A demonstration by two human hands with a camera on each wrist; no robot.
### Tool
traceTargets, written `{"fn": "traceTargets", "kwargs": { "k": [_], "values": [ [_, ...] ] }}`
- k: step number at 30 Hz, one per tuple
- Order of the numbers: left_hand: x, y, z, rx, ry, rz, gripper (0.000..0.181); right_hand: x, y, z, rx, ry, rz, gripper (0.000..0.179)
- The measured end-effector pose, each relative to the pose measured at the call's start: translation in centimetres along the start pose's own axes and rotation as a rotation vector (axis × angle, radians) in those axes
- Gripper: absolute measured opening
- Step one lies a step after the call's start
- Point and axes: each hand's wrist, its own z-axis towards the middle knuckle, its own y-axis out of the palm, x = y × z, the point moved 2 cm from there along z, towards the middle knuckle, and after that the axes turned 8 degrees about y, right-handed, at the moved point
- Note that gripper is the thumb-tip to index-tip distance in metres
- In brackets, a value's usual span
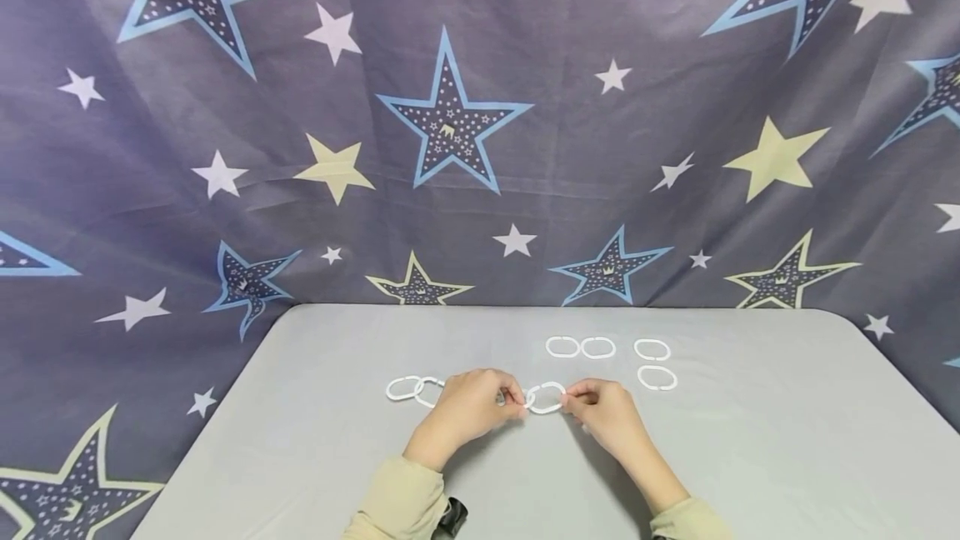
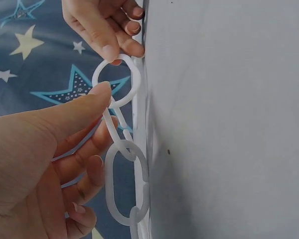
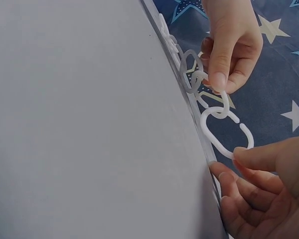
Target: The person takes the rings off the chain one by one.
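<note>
My left hand (image 1: 476,402) pinches a white oval chain link (image 2: 112,124) between thumb and fingers. Hooked through that link is an end link (image 3: 226,132), which has a small gap in its side. My right hand (image 1: 603,411) pinches the far end of this end link between thumb and fingertips. On the other side of my left hand the chain goes on through another link (image 2: 107,179), and its last links (image 1: 403,388) lie on the table to the left. Part of the chain is hidden behind my left hand in the head view.
Two loose white links (image 1: 562,347) lie side by side farther back on the grey table (image 1: 337,473). Two more links (image 1: 657,377) lie one behind the other to the right. A curtain with stars (image 1: 555,157) hangs behind the table's far edge.
</note>
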Motion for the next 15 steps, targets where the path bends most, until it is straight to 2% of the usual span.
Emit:
{"fn": "traceTargets", "kwargs": {
  "k": [15],
  "values": [
    [-0.2,-1.4,-0.8,0.067,-0.014,-0.006,0.007,-1.5,0.8,0.2,0.027,-0.046,0.058,0.005]
  ]
}}
